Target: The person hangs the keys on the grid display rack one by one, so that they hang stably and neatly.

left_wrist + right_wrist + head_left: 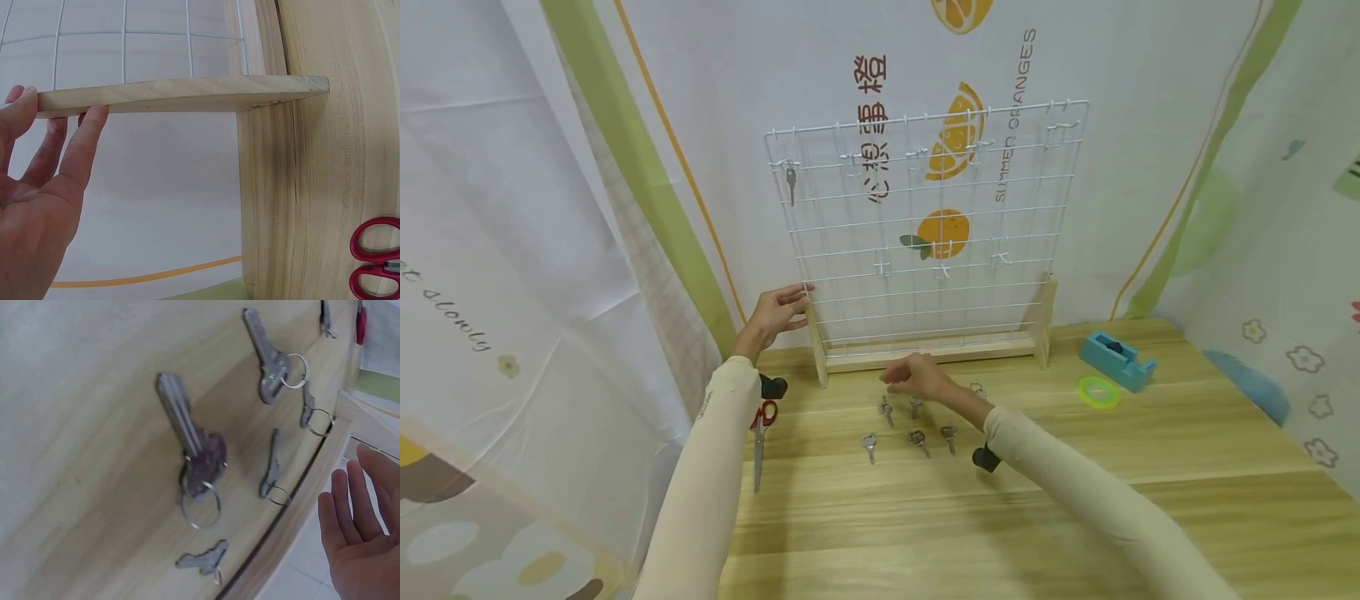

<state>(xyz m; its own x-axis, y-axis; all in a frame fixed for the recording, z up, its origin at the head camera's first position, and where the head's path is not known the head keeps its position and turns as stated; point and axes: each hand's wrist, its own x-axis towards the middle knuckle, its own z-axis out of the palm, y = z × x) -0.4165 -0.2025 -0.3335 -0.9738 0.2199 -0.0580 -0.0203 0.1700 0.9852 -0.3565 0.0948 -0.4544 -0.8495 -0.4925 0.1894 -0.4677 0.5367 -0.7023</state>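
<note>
A white wire grid rack [925, 212] stands on wooden end posts at the back of the table. My left hand [772, 315] holds the left wooden post [181, 94], its thumb and fingers about the post's upper part. A key [792, 185] hangs from a hook at the grid's upper left. My right hand [917, 377] is above the table before the rack's base, fingers loosely extended and nothing held. Several silver keys with rings lie below and around it, among them one key [869, 447] at the front left and a large-headed key [199, 447].
Red-handled scissors [760, 442] lie left of the keys. On the right are a blue tape dispenser [1116, 360] and a yellow-green tape roll [1098, 392]. More white hooks, such as one hook [881, 264], are on the grid. A printed curtain [715, 75] hangs behind.
</note>
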